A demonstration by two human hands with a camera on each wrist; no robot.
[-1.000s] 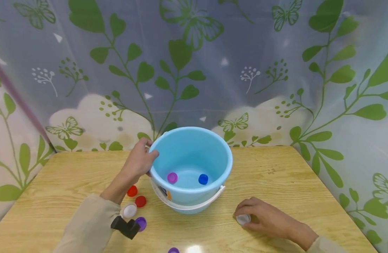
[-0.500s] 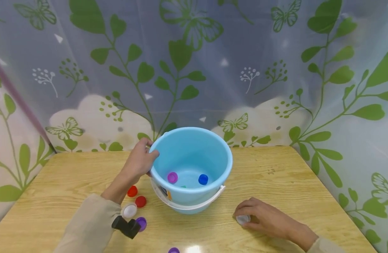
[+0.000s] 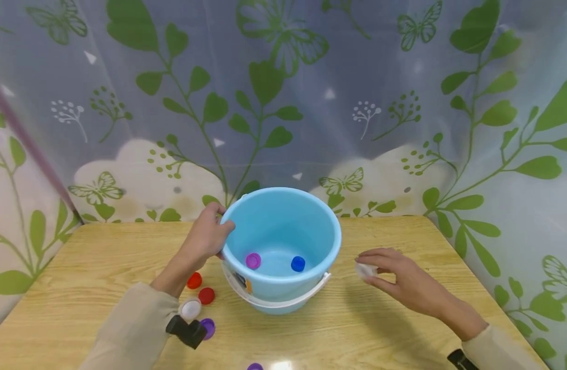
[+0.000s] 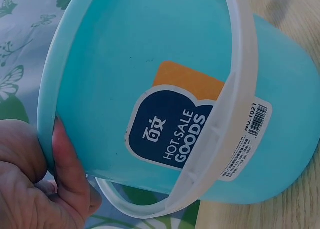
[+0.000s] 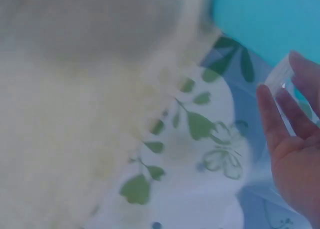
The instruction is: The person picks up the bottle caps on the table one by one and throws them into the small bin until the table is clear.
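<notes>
A light blue bucket [image 3: 280,216] stands tilted toward me on the table, its white handle [image 3: 283,303] hanging down in front. My left hand [image 3: 206,231] grips its left rim, thumb inside; in the left wrist view fingers [image 4: 70,164] lie against the outer wall near a dark label [image 4: 165,124]. Inside the bucket lie a magenta cap [image 3: 253,260] and a blue cap [image 3: 298,263]. To the right of the bucket, my right hand [image 3: 403,277] is raised over the table, pinching a white bottle cap [image 3: 365,270] between thumb and fingers. The right wrist view shows that cap [image 5: 280,75] edge-on.
Left of the bucket lie two red caps [image 3: 206,295], a white cap [image 3: 190,309] and a purple cap [image 3: 208,328], partly behind the left wrist's black strap piece [image 3: 187,331]. Another purple cap [image 3: 255,367] sits at the front. A leaf-patterned curtain [image 3: 311,103] hangs behind the wooden table [image 3: 380,236].
My right hand has lifted the white bottle cap off the table and moved it up and farther away. The left hand keeps its grip on the bucket's rim.
</notes>
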